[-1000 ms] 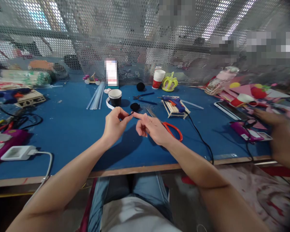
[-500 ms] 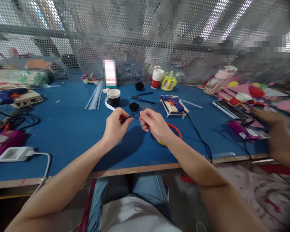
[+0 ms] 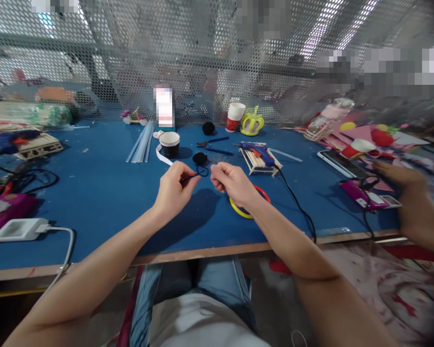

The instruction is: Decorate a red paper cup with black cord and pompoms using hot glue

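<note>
My left hand [image 3: 173, 188] is raised over the blue table [image 3: 101, 193], pinching one end of a thin black cord [image 3: 198, 172] that curls into a small loop. My right hand [image 3: 231, 183] is closed a little to the right, its fingertips at the cord's other end. Behind the cord lies a small black pompom [image 3: 200, 157]. Under my right wrist, red and yellow handles of scissors [image 3: 251, 212] show on the table.
A black cup [image 3: 169, 144], clear glue sticks [image 3: 142, 143], pliers [image 3: 213, 144], a blue glue gun [image 3: 260, 150] on a stick rack with its cable, a second pompom [image 3: 208, 127], paper cup [image 3: 235, 117], yellow crown [image 3: 252, 124]. Another person's hand [image 3: 412, 197] rests at right near phones.
A second ago my right hand pointed with the index finger at the cord; it has since closed on the cord's end. The left hand has kept its pinch.
</note>
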{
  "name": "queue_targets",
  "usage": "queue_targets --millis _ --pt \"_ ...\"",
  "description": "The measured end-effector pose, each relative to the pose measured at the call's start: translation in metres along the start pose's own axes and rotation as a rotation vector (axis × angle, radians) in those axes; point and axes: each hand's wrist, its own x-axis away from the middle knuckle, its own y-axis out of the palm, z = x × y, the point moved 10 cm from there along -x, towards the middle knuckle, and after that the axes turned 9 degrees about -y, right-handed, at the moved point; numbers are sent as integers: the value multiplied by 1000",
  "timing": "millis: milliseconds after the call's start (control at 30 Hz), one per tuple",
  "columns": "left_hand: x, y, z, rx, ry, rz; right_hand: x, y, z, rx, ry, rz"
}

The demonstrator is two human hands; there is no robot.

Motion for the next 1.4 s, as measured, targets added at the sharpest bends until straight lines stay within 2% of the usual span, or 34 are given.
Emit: queue_targets --millis 133,300,467,633,833,967,1200,1400 --pt "1 -2 8 -27 74 16 -2 4 0 -1 -11 -47" --pt "3 -3 16 -62 142 34 -3 10 7 -137 6 -83" --pt "2 -7 16 -69 131 62 -3 12 11 -178 30 -118" --pt "-1 -9 12 -48 115 71 -3 9 10 -81 60 -97" --pt "-1 -9 12 -54 124 73 -3 -3 -2 130 -32 -12" --pt "-1 -9 14 -50 133 76 -4 -10 0 187 -16 28" --pt "-1 -7 14 -64 157 64 -9 -4 5 134 -15 -83" --pt "2 -5 18 -74 189 52 -8 1 7 3 21 -93"
